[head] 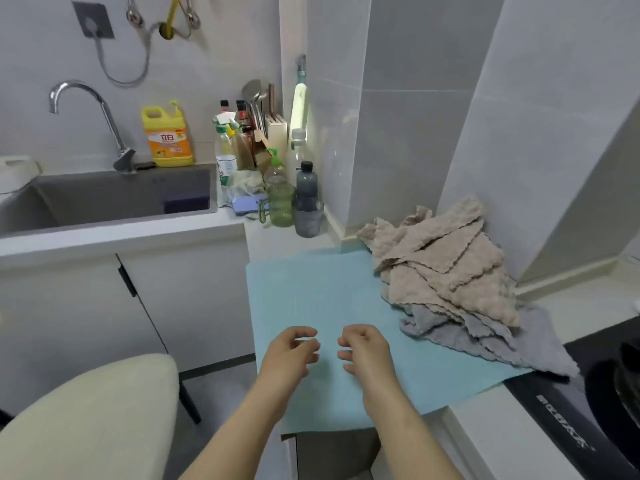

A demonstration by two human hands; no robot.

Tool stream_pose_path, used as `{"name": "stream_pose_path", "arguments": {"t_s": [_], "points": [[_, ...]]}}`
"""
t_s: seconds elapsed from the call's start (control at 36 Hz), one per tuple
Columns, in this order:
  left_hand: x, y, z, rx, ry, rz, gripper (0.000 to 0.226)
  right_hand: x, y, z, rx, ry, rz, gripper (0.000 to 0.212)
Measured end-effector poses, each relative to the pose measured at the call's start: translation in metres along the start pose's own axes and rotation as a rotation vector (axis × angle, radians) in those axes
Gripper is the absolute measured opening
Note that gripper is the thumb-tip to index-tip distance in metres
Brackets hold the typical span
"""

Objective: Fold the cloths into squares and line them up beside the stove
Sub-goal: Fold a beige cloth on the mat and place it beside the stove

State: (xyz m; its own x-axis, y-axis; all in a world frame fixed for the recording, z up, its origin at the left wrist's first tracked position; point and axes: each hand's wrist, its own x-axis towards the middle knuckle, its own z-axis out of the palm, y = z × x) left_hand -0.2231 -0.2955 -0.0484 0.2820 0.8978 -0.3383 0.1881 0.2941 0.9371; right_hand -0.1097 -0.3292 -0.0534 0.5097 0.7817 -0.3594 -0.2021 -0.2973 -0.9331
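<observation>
A heap of crumpled cloths lies at the right of a light blue mat (311,289): several beige cloths (446,258) on top, grey cloths (491,337) beneath, spilling toward the black stove (588,403). My left hand (289,353) and my right hand (365,351) hover side by side over the near middle of the mat, fingers loosely curled, holding nothing. Both hands are well left of the heap and touch no cloth.
A sink (104,199) with a tap (86,112) sits at the left. Bottles, a yellow detergent jug (168,136), a green cup (278,206) and a dark bottle (306,188) crowd the back corner. A cream chair back (90,417) is at lower left.
</observation>
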Motion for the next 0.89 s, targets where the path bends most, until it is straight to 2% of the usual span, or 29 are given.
{"name": "stream_pose_path", "arguments": {"t_s": [0.22,0.44,0.53,0.61,0.69,0.89], "points": [[0.088,0.032,0.006,0.008,-0.068,-0.009,0.014,0.080,-0.021,0.014,0.044,0.114,0.048,0.015],[0.165,0.046,0.023,0.103,-0.222,0.027,0.015,0.132,-0.020,0.012,-0.020,0.313,-0.039,0.014],[0.202,0.044,0.033,0.166,-0.334,0.035,0.015,0.151,-0.014,0.015,-0.053,0.449,-0.042,0.013],[0.237,0.043,0.041,0.218,-0.432,0.036,0.016,0.166,-0.009,0.023,-0.096,0.623,-0.044,0.021],[0.267,0.045,0.048,0.245,-0.498,0.012,0.014,0.173,-0.008,0.038,-0.081,0.785,0.010,0.020],[0.307,0.058,0.074,0.236,-0.674,-0.006,0.016,0.179,-0.001,0.065,-0.160,0.984,0.019,0.017]]}}
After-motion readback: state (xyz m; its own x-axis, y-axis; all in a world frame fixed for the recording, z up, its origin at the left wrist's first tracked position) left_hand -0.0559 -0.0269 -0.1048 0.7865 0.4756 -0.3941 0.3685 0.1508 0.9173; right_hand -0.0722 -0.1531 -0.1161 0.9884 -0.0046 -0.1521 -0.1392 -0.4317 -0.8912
